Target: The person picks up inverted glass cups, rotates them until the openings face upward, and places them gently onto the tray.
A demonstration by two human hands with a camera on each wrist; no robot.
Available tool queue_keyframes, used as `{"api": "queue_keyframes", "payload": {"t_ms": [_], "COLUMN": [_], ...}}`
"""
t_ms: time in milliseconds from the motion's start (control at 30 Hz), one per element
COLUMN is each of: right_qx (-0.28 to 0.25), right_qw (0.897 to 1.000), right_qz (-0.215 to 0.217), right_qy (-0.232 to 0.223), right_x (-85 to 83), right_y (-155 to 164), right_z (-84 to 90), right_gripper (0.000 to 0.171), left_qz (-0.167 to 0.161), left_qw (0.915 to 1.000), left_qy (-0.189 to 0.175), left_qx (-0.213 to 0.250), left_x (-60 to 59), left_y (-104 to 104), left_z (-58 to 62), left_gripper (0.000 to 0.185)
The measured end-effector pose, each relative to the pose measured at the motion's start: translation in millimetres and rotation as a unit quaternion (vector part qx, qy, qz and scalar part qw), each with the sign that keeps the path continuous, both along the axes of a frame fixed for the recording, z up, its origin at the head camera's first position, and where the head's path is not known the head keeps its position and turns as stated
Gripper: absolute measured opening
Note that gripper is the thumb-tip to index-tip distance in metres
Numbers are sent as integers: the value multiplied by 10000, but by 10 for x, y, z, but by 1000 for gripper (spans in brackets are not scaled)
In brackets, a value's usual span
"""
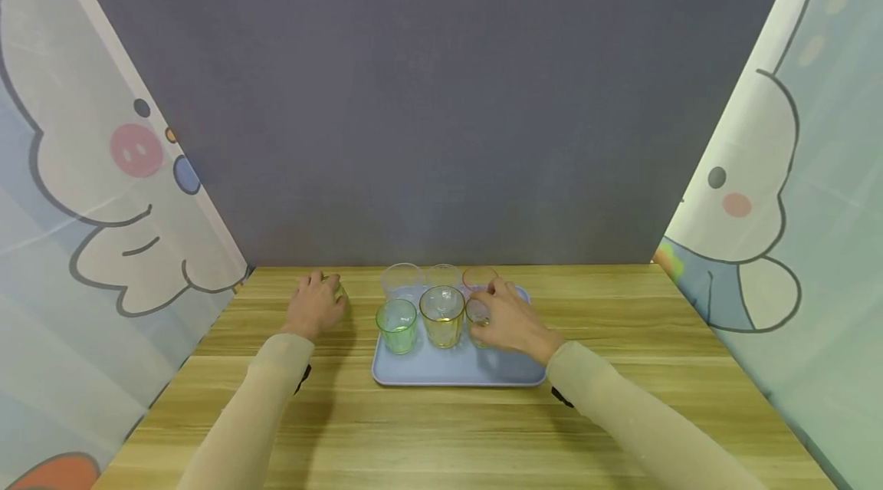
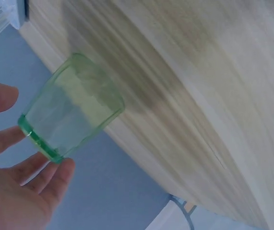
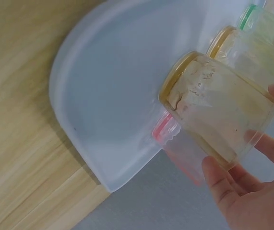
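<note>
Left hand grasps a green cup on the desk, left of the blue tray. Right hand grasps an amber cup at the tray's right side, just beside a bigger yellow cup and another green cup.

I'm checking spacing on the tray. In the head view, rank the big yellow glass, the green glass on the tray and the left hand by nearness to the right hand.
1. Big yellow glass, just beside the right hand, mid-tray.
2. Green glass, tray's left front.
3. Left hand, off the tray on the table.
</note>
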State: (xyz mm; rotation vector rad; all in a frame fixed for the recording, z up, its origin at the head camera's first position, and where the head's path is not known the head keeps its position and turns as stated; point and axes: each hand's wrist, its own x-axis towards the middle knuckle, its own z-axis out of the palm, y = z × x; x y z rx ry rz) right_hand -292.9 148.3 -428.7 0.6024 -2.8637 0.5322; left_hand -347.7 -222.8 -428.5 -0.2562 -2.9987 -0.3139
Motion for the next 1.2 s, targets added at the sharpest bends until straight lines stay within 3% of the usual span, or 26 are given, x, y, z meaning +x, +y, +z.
{"api": "queue_keyframes", "payload": {"t_ms": [200, 500, 1200], "right_qx": [61, -45, -46], "right_qw": [10000, 9999, 9999], "right_qz": [5, -39, -109], "right_qy": [-63, -126, -103], "right_x": [-1, -1, -13], "right_y": [-4, 3, -29], "right_z": [0, -2, -12], "right_gripper": [58, 59, 54], "left_qz": [29, 134, 7], "left_qw": [10000, 9999, 9997], "left_qy": [53, -31, -13], "left_qx": [-1, 82, 263], "left_x": [-35, -90, -69], "left_y": [-9, 26, -24], "left_z": [-49, -32, -93], "left_gripper": [54, 52, 47]}}
